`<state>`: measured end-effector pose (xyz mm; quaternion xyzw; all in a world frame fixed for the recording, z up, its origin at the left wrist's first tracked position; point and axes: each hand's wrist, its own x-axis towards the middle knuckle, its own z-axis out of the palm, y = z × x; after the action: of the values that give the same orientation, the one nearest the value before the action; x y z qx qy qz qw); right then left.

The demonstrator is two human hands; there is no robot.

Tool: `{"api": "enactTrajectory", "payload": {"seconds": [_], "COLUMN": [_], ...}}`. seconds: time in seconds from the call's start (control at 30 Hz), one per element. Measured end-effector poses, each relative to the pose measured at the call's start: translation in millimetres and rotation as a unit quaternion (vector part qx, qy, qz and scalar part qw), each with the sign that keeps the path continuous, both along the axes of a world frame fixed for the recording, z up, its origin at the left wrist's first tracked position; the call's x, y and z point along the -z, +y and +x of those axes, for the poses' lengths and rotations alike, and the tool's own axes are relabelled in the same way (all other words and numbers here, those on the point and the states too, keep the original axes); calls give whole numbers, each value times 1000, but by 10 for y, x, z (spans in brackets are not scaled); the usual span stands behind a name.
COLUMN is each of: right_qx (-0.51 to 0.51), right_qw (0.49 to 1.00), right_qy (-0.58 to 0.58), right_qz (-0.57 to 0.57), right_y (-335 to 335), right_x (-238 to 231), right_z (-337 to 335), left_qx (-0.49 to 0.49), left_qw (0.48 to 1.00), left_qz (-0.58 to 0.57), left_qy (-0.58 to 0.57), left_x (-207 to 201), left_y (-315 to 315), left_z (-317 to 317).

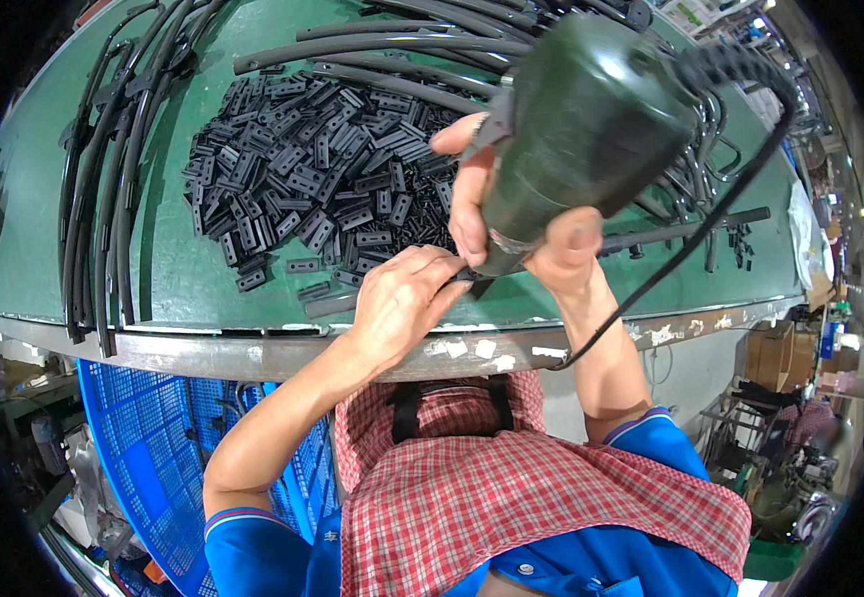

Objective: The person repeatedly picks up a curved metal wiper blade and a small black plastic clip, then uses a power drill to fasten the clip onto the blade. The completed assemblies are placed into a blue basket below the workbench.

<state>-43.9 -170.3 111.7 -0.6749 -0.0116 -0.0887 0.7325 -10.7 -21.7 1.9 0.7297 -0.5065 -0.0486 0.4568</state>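
Observation:
My right hand is wrapped round a large dark green corded power screwdriver, its body tilted with the lower end down near the table's front edge. That lower end meets a black tube lying roughly left to right along the front of the green table. My left hand is closed on the tube just left of the tool, thumb and fingers pinched together. Whatever sits between the tool's tip and the tube is hidden by my fingers and the tool.
A heap of small black slotted blocks and loose screws lies beyond my hands. Bent black tubes are stacked at left, more tubes at the back. The tool's cord loops down at right. A blue plastic crate stands below.

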Motion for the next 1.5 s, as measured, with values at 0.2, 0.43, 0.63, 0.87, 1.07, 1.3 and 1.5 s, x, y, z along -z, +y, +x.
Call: {"api": "enactTrajectory", "payload": {"seconds": [0.2,0.43,0.63,0.87,1.07,1.3,1.5], "right_qx": [-38,8,238,200,163,173,241], "right_qw": [999,936,967,931,926,908,879], "right_qy": [24,-193,-78,-226,-266,-291,-300], "right_qz": [-8,293,45,206,213,247,281], "right_y": [1,-420,-214,-154,-82,-91,9], "right_x": [46,326,498,255,235,173,214], "right_z": [-15,-21,-62,-135,-210,-267,-193], "left_qx": [-13,8,6,-89,-51,-67,-16], "left_qw": [1000,999,999,987,993,985,837], "left_qz": [11,0,20,-42,-36,-63,-125], "left_qy": [19,37,47,129,102,147,532], "left_x": [-30,1,-50,-31,2,-41,-133], "left_y": [17,-7,10,49,24,41,110], "left_z": [-18,-2,1,16,22,30,142]}}
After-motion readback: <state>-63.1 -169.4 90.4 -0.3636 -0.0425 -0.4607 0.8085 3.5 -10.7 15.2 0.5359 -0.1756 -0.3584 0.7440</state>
